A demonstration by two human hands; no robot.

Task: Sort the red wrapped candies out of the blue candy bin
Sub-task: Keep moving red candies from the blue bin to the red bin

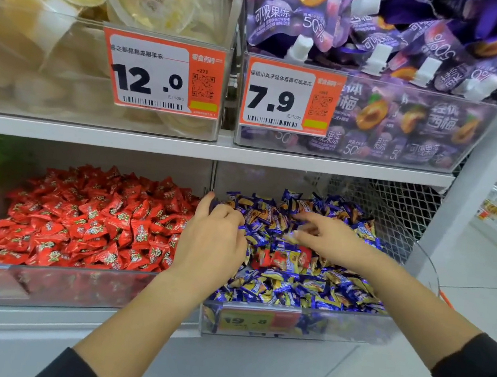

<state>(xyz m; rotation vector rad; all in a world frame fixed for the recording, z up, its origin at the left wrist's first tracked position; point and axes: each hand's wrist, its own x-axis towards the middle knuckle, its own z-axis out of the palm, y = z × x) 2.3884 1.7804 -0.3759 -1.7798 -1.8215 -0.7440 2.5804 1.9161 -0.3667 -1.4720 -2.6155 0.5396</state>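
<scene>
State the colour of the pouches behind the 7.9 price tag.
Purple soft spouted pouches with white caps, head view.

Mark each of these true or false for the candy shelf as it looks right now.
1. Both hands are in the blue bin. True: left hand and right hand are over the blue candies.
2. No red candies remain among the blue ones. False: red candies lie between the hands.
3. The red bin is right of the blue bin. False: it is to the left.
4. The tag above the blue bin reads 7.9. True.
5. Purple pouches fill the bin above the blue candies. True.
</scene>
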